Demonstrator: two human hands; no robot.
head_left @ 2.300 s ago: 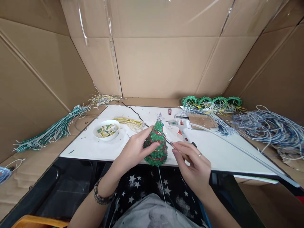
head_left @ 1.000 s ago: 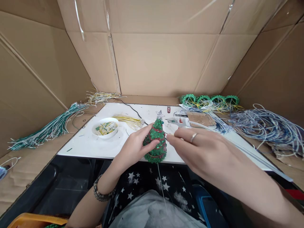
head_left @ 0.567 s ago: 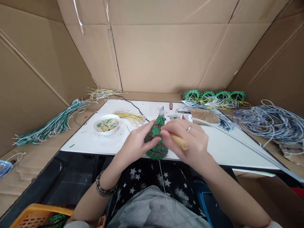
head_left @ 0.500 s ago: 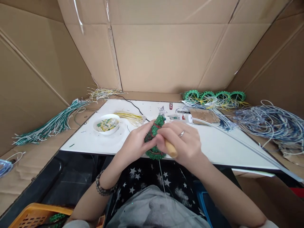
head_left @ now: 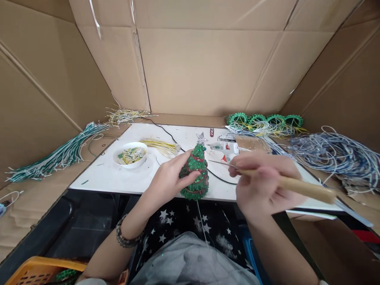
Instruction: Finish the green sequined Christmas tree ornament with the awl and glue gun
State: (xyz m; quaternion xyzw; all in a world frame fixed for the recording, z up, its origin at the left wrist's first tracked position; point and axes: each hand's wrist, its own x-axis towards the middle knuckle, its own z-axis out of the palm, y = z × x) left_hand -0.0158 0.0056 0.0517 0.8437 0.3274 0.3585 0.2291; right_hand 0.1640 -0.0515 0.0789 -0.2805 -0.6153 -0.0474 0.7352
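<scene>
A small green tinsel Christmas tree (head_left: 197, 174) with red garland and a clear star (head_left: 201, 138) on top stands upright at the table's front edge. My left hand (head_left: 168, 180) is wrapped round its left side, thumb across the front. A thin pale wire (head_left: 202, 221) hangs from the tree's base over my lap. To the right of the tree, my right hand (head_left: 264, 186) grips an awl (head_left: 307, 189) by its wooden handle. The thin metal shaft points left toward the tree, and its tip looks apart from the branches. Some right-hand fingers are blurred.
A white bowl (head_left: 130, 155) of cut wire bits stands left on the white table (head_left: 101, 174). Behind my right hand lies a glue gun (head_left: 225, 147). Wire bundles (head_left: 59, 152) lie left, coiled wires (head_left: 332, 158) right, green tinsel rings (head_left: 264, 120) at the back. Cardboard walls surround the table.
My right hand has moved away from the tree to the right with the awl, and its metal shaft now shows. My left hand still holds the tree.
</scene>
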